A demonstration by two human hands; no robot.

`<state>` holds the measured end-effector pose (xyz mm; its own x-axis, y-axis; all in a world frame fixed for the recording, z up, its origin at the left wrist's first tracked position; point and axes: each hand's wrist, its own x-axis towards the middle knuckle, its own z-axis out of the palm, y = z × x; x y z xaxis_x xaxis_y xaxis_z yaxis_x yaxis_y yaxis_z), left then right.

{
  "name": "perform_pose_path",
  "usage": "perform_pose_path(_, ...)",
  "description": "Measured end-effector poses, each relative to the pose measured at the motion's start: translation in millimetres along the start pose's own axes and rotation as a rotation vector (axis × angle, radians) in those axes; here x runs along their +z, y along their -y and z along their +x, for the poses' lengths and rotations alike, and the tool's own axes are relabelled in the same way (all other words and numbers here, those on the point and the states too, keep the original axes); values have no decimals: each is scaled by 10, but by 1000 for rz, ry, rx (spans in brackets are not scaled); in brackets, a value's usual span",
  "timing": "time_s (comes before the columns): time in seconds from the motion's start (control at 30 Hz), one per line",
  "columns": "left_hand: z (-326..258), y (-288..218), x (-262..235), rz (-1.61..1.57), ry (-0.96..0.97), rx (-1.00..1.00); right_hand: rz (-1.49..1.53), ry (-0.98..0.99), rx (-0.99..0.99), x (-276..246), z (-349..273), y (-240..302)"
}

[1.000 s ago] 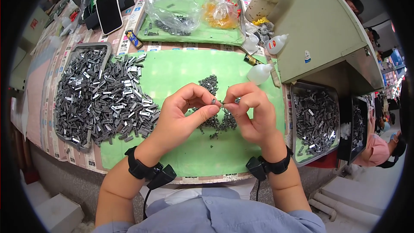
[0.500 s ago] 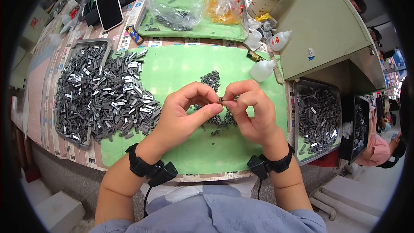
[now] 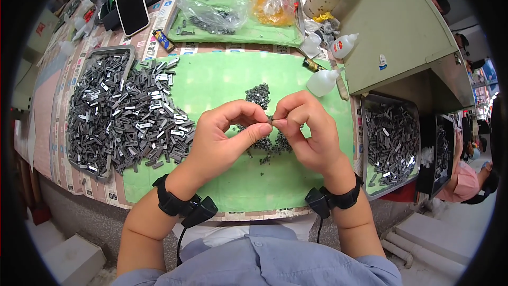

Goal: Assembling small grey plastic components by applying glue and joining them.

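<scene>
My left hand [image 3: 223, 136] and my right hand [image 3: 313, 135] meet over the green mat, thumb and forefinger of each pinched together. Between the touching fingertips a tiny dark grey part [image 3: 270, 119] barely shows; its shape is mostly covered. Below and behind the fingers lies a heap of very small grey parts [image 3: 257, 95], partly hidden by my hands. To the left, a big pile of narrow dark grey clip-like pieces [image 3: 148, 111], some with shiny metal faces, spills from a metal tray [image 3: 132, 55] onto the mat.
A green-lined tray [image 3: 233, 41] with plastic bags stands at the back. A phone [image 3: 133, 9] leans at the back left. White squeeze bottles [image 3: 321, 83] and a grey-green cabinet [image 3: 391, 37] are on the right. Beside it sits another tray [image 3: 391, 182] of grey pieces.
The fingers of my right hand have curled and turned slightly at the pinch. My left hand keeps nearly the same place, and the fingertips still meet over the small part.
</scene>
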<state>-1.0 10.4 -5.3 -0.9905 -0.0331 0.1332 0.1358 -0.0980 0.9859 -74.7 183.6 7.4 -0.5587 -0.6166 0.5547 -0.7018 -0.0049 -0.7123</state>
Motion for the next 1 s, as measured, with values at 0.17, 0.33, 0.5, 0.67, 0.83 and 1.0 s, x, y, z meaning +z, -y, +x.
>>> perform_pose_path(0.17, 8, 12, 11, 106, -18, 73, 22, 8, -6, -13, 4, -2)
perform_pose_path(0.33, -1, 25, 31, 158, -38, 96, 0, -1, -12, -7, -3, -18)
perform_pose_path(0.5, -7, 32, 22, 206, -43, 88, 17, -5, 8, 28, -23, -23)
perform_pose_path(0.67, -4, 15, 19, 130, -36, 2, -31, -17, -11, 37, -24, -28)
perform_pose_path(0.83, -6, 4, 9, 43, -26, -93, -46, -20, -7, 34, -33, -53)
perform_pose_path(1.0, 19, -52, 6, -193, -8, -246, 31, -52, 45, 35, -28, -32)
